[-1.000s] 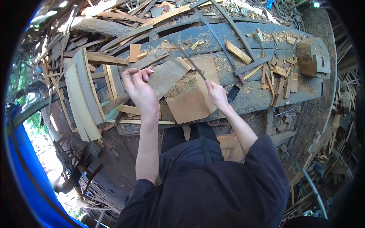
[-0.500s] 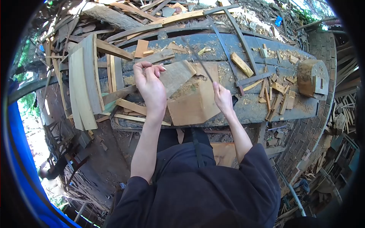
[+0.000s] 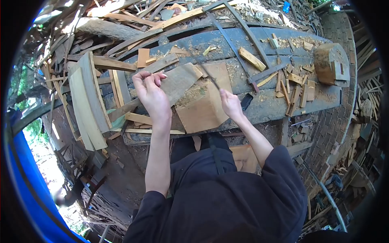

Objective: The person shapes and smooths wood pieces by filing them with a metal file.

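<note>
My right hand [image 3: 231, 104] is closed around the near end of a thin dark rod-like tool [image 3: 208, 73], which slants up and left across a light brown wooden piece [image 3: 202, 114]. Wood dust and shavings lie on that piece. A grey weathered board [image 3: 180, 82] rests against its left side. Over the left end of this board, my left hand [image 3: 153, 95] is raised with its fingers curled in; I cannot tell whether something small is pinched there. Just right of my right hand lies a black object [image 3: 246, 101] on the dark plank bench [image 3: 259, 111].
A frame saw [image 3: 239, 50] lies across the bench's far side. Small offcuts [image 3: 299, 91] and a thick wood block [image 3: 330, 65] are at the right. Long curved boards [image 3: 86, 109] stand at the left. Scrap timber [image 3: 109, 30] is heaped behind.
The view has shifted slightly, so the bench sits differently in it. More of the black object now shows beside my right hand. Both hands keep much the same pose.
</note>
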{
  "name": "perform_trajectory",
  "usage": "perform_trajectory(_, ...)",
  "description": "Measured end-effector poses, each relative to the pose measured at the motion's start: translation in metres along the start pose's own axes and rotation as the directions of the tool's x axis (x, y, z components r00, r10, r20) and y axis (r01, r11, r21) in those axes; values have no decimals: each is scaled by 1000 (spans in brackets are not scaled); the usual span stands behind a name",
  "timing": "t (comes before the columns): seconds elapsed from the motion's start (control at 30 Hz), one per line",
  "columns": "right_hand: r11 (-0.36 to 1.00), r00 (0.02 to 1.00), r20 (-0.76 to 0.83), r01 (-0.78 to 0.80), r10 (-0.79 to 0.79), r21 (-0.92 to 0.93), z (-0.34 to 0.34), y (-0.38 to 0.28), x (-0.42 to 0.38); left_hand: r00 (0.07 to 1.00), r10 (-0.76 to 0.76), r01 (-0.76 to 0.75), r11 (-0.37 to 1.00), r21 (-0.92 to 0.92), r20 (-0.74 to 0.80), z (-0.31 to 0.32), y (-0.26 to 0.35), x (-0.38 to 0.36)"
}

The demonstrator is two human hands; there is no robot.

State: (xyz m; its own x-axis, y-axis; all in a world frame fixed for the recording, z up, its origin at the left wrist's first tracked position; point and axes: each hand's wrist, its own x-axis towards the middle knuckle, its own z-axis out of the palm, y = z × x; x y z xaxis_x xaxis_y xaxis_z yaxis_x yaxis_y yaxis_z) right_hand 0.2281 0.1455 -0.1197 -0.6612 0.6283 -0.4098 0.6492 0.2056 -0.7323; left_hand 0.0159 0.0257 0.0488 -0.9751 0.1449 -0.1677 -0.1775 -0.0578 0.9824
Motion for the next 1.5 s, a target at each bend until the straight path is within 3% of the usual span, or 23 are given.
perform_trajectory(0.07, 968, 986, 92, -112, 136, -226, 12, 37, 16, 1000, -7, 7, 1000, -4, 24, -2, -5, -1)
perform_trajectory(0.2, 993, 995, 35, -86, 89, -85, -20, -14, 8, 999, -1, 1, 1000, -5, 35, -10, -6, 5)
perform_trajectory(0.27, 990, 996, -76, 48, -38, 134, -19, -24, 0, 999, 3, -3, 1000, -3, 48, -12, -9, 5)
perform_trajectory(0.33, 994, 997, -77, 36, -28, 100, 12, 13, 7, 999, -4, 3, 1000, 25, 32, -7, -3, 3)
perform_trajectory(0.37, 998, 999, 8, -50, 50, -38, 20, 36, 18, 999, 1, -2, 1000, 22, 48, -7, -3, 2)
perform_trajectory(0.4, 977, 987, 85, -123, 139, -174, 26, 44, 25, 998, 8, -10, 999, 43, 55, -10, -6, 2)
perform_trajectory(0.43, 977, 992, 65, -96, 110, -190, 4, 18, 20, 998, 20, -23, 998, 61, 57, -12, -6, 5)
perform_trajectory(0.47, 979, 993, 57, -89, 101, -185, -16, -6, 24, 998, 31, -35, 998, 57, 61, -9, -5, 9)
perform_trajectory(0.57, 993, 996, -87, 44, -35, 106, -32, -38, 3, 999, 14, -13, 1000, -21, 39, -10, -5, 0)
perform_trajectory(0.6, 993, 996, -87, 41, -31, 111, -23, -32, 2, 999, 14, -13, 1000, -16, 42, -11, -4, 1)
perform_trajectory(0.67, 999, 998, 54, -37, 36, 15, 5, 1, 1, 999, 8, -7, 1000, -14, 37, -9, -3, 0)
perform_trajectory(0.7, 982, 995, 68, -66, 79, -178, 4, 0, 8, 999, 15, -14, 1000, -25, 41, -9, -5, 0)
perform_trajectory(0.87, 993, 999, -6, -49, 48, -109, -15, -22, 3, 999, 11, -11, 1000, 0, 37, -12, -6, -1)
perform_trajectory(0.93, 998, 995, -91, 47, -43, 44, -10, -27, -5, 999, 14, -14, 1000, -3, 43, -10, -6, 1)
perform_trajectory(1.0, 999, 996, -87, 20, -17, 28, 14, 6, -3, 998, 18, -17, 1000, -10, 56, -10, -4, -4)
perform_trajectory(1.07, 989, 994, 41, -92, 97, -113, 20, 26, 15, 999, 10, -11, 1000, 25, 39, -10, -5, -1)
perform_trajectory(1.13, 986, 989, 90, -102, 114, -131, -10, -4, 13, 999, 19, -19, 1000, 13, 32, -8, -3, 1)
perform_trajectory(1.27, 1000, 999, -50, -9, 11, 22, -9, -23, 7, 999, 11, -11, 1000, 8, 39, -6, -3, -1)
perform_trajectory(1.37, 977, 987, 67, -133, 146, -165, 24, 34, 20, 1000, 10, -11, 999, 33, 16, -3, -1, -4)
perform_trajectory(1.47, 988, 997, 5, -76, 77, -135, -17, -7, 13, 1000, 8, -8, 1000, 3, 18, -11, -5, -2)
perform_trajectory(1.5, 998, 996, -82, -45, 43, -32, -20, -16, 8, 998, 23, -25, 999, 42, 54, -12, -3, -2)
